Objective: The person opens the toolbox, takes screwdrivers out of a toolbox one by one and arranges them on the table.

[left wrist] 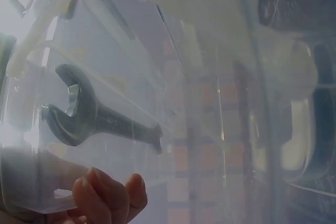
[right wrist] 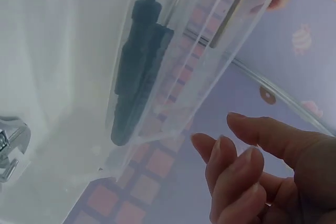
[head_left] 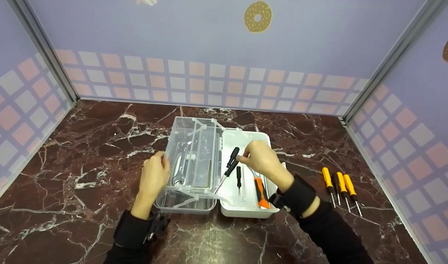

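Observation:
My left hand (head_left: pixel 156 174) grips the left side wall of a clear plastic tray (head_left: pixel 200 146), part of an opened toolbox. An open-end wrench (left wrist: pixel 113 121) lies in the tray, close above the fingers in the left wrist view. My right hand (head_left: pixel 262 157) is over the white toolbox base (head_left: pixel 233 137), by two black-handled screwdrivers (head_left: pixel 233 157) that lean along the tray's right side. In the right wrist view its thumb and fingers are apart, holding nothing, beside the screwdriver handles (right wrist: pixel 139 66). A smaller black screwdriver (head_left: pixel 239 176) and an adjustable wrench with orange-black handle (head_left: pixel 261 192) lie in the base.
Several screwdrivers with yellow handles (head_left: pixel 350 183), and a black-handled one among them, lie on the marbled table (head_left: pixel 81 172) to the right. White hinge arms (head_left: pixel 189 200) link the tray to the clear lid (head_left: pixel 187 211) below it. Patterned walls (head_left: pixel 209 44) enclose the table.

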The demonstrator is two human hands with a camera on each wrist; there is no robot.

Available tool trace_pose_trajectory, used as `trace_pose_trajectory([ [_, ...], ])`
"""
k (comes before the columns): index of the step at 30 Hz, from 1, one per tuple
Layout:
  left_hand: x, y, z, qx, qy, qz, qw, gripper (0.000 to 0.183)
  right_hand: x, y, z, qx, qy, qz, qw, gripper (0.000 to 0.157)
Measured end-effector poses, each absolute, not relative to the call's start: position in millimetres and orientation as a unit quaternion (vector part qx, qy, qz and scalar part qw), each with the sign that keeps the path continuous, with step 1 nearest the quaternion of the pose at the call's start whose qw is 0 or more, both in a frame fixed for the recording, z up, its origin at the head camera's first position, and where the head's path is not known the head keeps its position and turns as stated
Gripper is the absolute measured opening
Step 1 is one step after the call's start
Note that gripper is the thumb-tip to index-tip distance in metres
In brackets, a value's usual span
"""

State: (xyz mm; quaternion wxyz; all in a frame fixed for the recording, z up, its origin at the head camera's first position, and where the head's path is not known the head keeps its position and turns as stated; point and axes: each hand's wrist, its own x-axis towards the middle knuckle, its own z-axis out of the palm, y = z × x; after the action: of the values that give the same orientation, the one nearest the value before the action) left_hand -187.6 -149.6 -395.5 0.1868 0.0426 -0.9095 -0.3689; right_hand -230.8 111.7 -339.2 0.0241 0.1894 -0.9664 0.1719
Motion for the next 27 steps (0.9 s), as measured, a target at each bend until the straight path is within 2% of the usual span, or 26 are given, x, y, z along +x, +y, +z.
trace_pose_trajectory([
  [5,-188,-150,-395,0.045,-0.909,-0.37,0.187,0.021,-243,96,-346,0.143,-0.982,0.126,-0.003,0.034],
  [12,-188,-150,-396,0.051,-0.911,-0.369,0.179,0.022,-251,83,-357,0.1,-0.991,0.081,-0.032,0.034],
  [27,-188,-150,-396,0.051,-0.91,-0.368,0.182,0.022,-256,72,-369,0.083,-0.992,0.095,-0.011,0.025],
])
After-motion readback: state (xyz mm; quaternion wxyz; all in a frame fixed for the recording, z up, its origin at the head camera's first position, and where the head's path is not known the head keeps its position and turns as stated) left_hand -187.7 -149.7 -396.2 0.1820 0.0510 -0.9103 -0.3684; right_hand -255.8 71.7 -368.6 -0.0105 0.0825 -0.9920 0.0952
